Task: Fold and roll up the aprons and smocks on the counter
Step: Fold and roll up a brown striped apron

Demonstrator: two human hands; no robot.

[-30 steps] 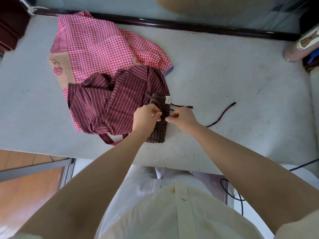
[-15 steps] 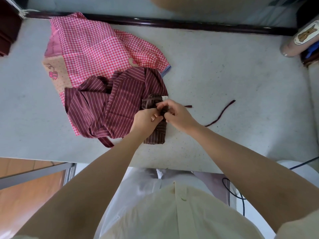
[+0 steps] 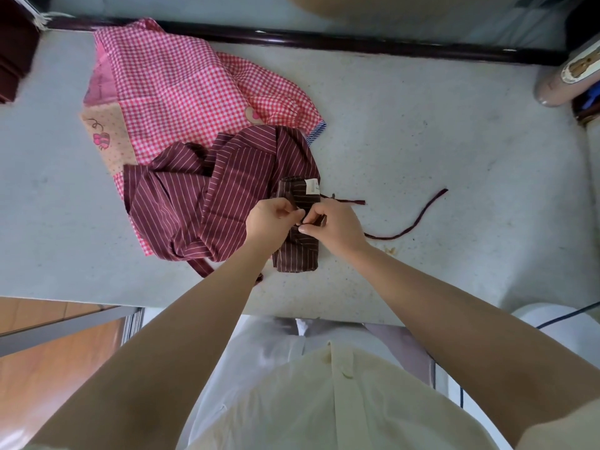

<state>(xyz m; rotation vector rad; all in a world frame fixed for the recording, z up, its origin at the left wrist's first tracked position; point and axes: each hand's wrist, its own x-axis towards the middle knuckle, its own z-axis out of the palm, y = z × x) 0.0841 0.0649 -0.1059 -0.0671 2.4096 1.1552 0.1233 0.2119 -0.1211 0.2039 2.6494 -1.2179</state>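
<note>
**Knot may slip**

Head view: my left hand (image 3: 269,219) and right hand (image 3: 334,225) both pinch the tie (image 3: 414,226) across the rolled striped apron (image 3: 295,254) on the counter (image 3: 454,141) (near its front edge); a slack pinch, I judge, lets the roll spring loose.

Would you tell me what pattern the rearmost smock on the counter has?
The smock is pink-and-white gingham check; the head view shows it best.

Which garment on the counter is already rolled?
The dark brown striped roll with the white tag; the maroon striped apron and pink gingham smock lie loose.
</note>
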